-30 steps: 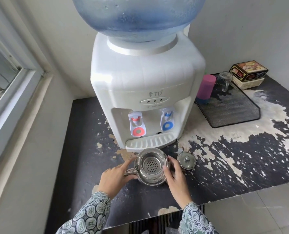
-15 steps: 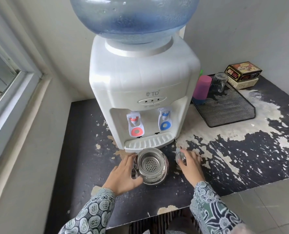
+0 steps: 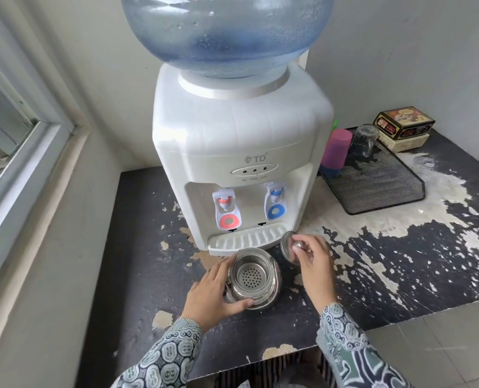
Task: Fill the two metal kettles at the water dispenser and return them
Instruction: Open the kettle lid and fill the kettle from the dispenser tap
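A metal kettle [image 3: 253,278] stands on the counter just in front of the white water dispenser [image 3: 241,152]. It has no lid on, and its perforated strainer shows inside. My left hand [image 3: 216,294] grips the kettle's left side and handle. My right hand [image 3: 312,261] holds the kettle's lid [image 3: 288,246] by its knob, lifted off the counter and tilted, right of the kettle. The dispenser's red tap [image 3: 227,212] and blue tap [image 3: 274,204] hang above the drip tray [image 3: 249,238]. Only one kettle is in view.
A worn black counter [image 3: 400,261] with peeling paint ends close to me. Right of the dispenser sits a black mesh tray [image 3: 378,186] with a pink cup [image 3: 336,149] and a glass mug [image 3: 365,141]; stacked boxes [image 3: 403,127] stand behind. A window frame [image 3: 22,152] is at left.
My right hand left the kettle's side, took the lid lying to the right and raised it tilted. My left hand stays on the kettle.
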Demonstrator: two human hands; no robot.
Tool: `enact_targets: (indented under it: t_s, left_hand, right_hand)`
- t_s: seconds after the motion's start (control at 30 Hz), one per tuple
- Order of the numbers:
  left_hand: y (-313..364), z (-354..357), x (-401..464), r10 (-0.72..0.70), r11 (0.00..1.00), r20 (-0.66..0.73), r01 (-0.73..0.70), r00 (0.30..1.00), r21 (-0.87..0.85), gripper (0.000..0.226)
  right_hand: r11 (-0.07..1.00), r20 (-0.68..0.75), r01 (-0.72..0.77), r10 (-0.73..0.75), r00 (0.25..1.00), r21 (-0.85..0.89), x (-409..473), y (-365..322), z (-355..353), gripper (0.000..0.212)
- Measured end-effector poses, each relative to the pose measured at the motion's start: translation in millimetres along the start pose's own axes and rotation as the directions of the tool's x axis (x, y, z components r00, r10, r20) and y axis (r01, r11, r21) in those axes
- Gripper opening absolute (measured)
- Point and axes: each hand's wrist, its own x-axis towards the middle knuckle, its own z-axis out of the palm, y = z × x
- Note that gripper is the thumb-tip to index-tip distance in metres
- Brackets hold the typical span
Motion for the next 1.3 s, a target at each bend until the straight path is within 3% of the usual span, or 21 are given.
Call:
enact_targets:
  t_s: [0.1,0.2,0.3,0.5,0.7,0.87,1.07,1.3]
  left_hand:
    - [0,0,0,-0.004,1.0,0.001,0.004,1.0,-0.017,0.11]
    - [0,0,1,0.0,1.0,0.002,0.0,1.0,-0.008,0.105]
    - [0,0,1,0.001,1.0,0.006,-0.001,1.0,-0.004,0.104]
    - [-2,1,2,-0.005,1.0,0.006,0.006,1.0,-0.02,0.107]
    - [-3,3,3,0.001,1.0,-0.006,-0.001,1.0,-0.013,0.106]
    - [-4,4,3,0.004,1.0,-0.012,-0.004,1.0,-0.008,0.113]
    - [-4,3,3,0.023,1.0,0.001,-0.023,1.0,0.007,0.103]
    - [-7,4,6,0.022,1.0,0.004,-0.022,1.0,-0.003,0.104]
  right_hand:
    - [0.974,0.043,0.223,-0.222,0.974,-0.035,-15,-26,14,0.022]
    - [0.895,0.195,0.417,-0.386,0.902,-0.161,-29,-21,32,0.024]
    - [0.855,0.307,0.473,-0.401,0.863,-0.213,-41,-11,43,0.034]
    - [0.762,0.356,0.569,-0.462,0.813,-0.31,-38,-6,46,0.03]
    - [0.822,0.218,0.513,-0.468,0.856,-0.248,-38,-17,45,0.025]
    - [0.764,0.37,0.571,-0.458,0.808,-0.301,-41,-8,53,0.038]
    - [0.715,0.37,0.502,-0.351,0.86,-0.488,-46,-7,58,0.059]
    - [0.653,0.36,0.465,-0.299,0.883,-0.598,-46,-13,62,0.056]
